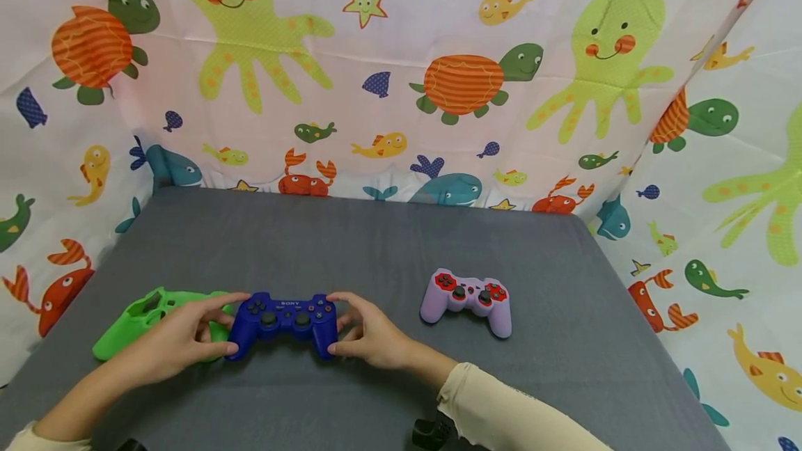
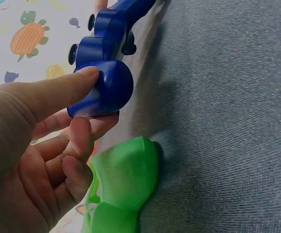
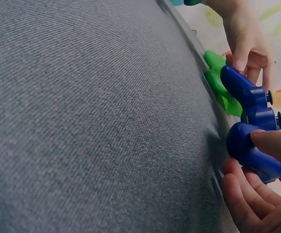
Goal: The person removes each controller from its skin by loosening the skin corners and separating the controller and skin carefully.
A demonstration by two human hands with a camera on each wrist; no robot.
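Observation:
A blue game controller (image 1: pixel 286 319) is held between both hands, its sticks and buttons facing up in the head view. My left hand (image 1: pixel 188 333) pinches its left end, with the thumb on the grip handle. At the opposite end my right hand (image 1: pixel 374 336) pinches the right handle between thumb and fingers. Both wrist views show the controller raised off the grey cloth. Just below and beside the left hand lies a green silicone controller cover (image 1: pixel 128 329), partly hidden by that hand. Its rounded end (image 2: pixel 128 170) shows in the left wrist view.
A lilac controller (image 1: pixel 466 301) with red button areas lies on the grey table (image 1: pixel 351 235) to the right of the right hand. A sea-animal patterned curtain (image 1: pixel 388 33) stands behind and along the sides. A black object (image 1: pixel 432 431) sits at the bottom edge.

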